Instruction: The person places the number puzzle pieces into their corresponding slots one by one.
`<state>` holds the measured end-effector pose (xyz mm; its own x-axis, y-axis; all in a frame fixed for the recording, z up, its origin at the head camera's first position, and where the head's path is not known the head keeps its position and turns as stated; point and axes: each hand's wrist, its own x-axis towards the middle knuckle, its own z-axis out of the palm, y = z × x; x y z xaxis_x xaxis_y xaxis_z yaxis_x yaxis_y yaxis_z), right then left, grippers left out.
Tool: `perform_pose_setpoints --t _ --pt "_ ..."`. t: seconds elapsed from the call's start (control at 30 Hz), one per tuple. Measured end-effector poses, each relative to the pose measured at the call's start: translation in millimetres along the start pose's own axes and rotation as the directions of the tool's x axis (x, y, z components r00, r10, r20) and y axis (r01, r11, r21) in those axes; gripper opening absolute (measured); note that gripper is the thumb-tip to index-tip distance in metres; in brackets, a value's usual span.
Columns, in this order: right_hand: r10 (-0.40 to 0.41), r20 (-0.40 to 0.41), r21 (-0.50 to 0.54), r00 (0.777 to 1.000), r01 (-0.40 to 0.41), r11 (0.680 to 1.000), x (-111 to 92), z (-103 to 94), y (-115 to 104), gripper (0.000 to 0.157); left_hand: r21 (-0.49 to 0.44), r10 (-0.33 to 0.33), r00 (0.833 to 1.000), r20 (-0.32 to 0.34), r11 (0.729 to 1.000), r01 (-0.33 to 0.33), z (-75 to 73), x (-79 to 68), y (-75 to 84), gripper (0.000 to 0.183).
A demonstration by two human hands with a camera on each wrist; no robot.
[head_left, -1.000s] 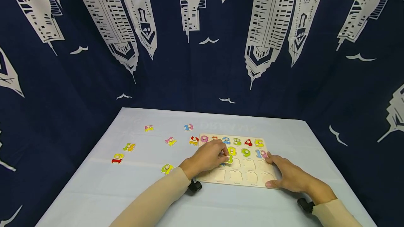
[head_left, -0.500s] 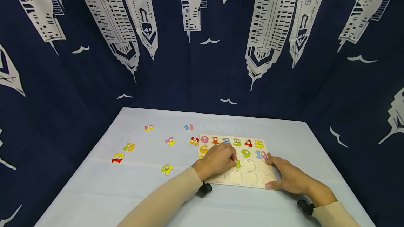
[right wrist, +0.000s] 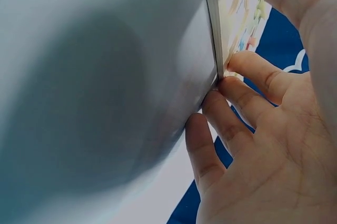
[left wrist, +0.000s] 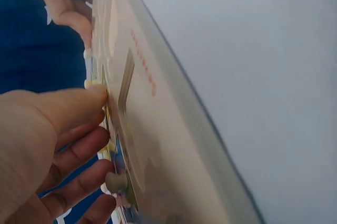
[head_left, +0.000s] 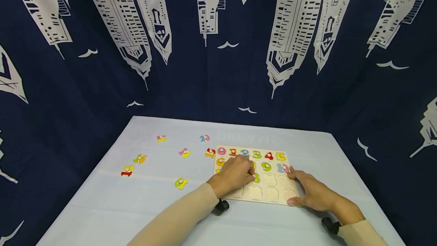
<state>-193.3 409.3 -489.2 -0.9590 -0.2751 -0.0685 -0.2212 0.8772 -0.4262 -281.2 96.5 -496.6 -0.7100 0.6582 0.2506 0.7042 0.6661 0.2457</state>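
A wooden number puzzle board [head_left: 235, 196] lies on the white table, its upper rows filled with coloured digits. Over its middle, my left hand [head_left: 233, 175] pinches a number puzzle piece [head_left: 257, 178], whose green 3 shows beside the fingertips; the rest is hidden by the hand. In the left wrist view, the thumb [left wrist: 79, 105] and fingertips are right at the board's face. My right hand [head_left: 315, 191] rests against the board's right edge, thumb at the near corner and index finger beside the 10 piece [head_left: 282, 167]. Its fingers [right wrist: 247, 97] touch the edge fairly straight.
Several loose number pieces lie left of the board: a red-and-yellow one [head_left: 127, 171], a green-and-orange one [head_left: 139, 159], a yellow-green one [head_left: 180, 183], a blue-and-pink 20 [head_left: 204, 138] and a red 15 [head_left: 209, 153] close to the board. Dark blue cloth [head_left: 205, 86] hangs behind the table.
My left hand has moved right across the board with the piece from a second ago, then stayed nearly still over the last half second. The right hand keeps its place at the edge.
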Motion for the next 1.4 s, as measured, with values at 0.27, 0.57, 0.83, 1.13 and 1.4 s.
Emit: perform_pose_setpoints --t 0.27,0.57,0.83,1.13,1.4 --pt "-0.007 0.003 0.014 1.0 0.007 1.0 -2.5 3.9 1.1 0.104 -0.182 -0.049 0.995 0.088 0.981 0.064 -9.9 -10.2 -14.8 0.022" --pt "-0.007 -0.005 0.018 1.0 0.008 1.0 -4.0 3.1 1.1 0.102 -0.299 -0.1 0.994 0.035 0.948 0.106 -44.4 -27.9 -64.8 0.021" --pt "-0.017 -0.007 0.023 1.0 0.017 1.0 -3.5 2.9 0.2 0.101 -0.305 -0.168 0.986 0.016 0.938 0.165 -73.0 -61.2 -134.0 0.026" --pt "-0.011 -0.013 0.022 1.0 0.011 1.0 -3.9 -0.4 1.7 0.1 -0.255 -0.293 0.956 0.03 0.922 0.291 -87.6 -91.8 -196.4 0.046" --pt "-0.021 -0.012 0.037 1.0 0.022 0.999 -3.7 -0.4 1.1 0.099 -0.271 -0.33 0.944 0.026 0.906 0.325 -84.1 -97.2 -213.9 0.04"
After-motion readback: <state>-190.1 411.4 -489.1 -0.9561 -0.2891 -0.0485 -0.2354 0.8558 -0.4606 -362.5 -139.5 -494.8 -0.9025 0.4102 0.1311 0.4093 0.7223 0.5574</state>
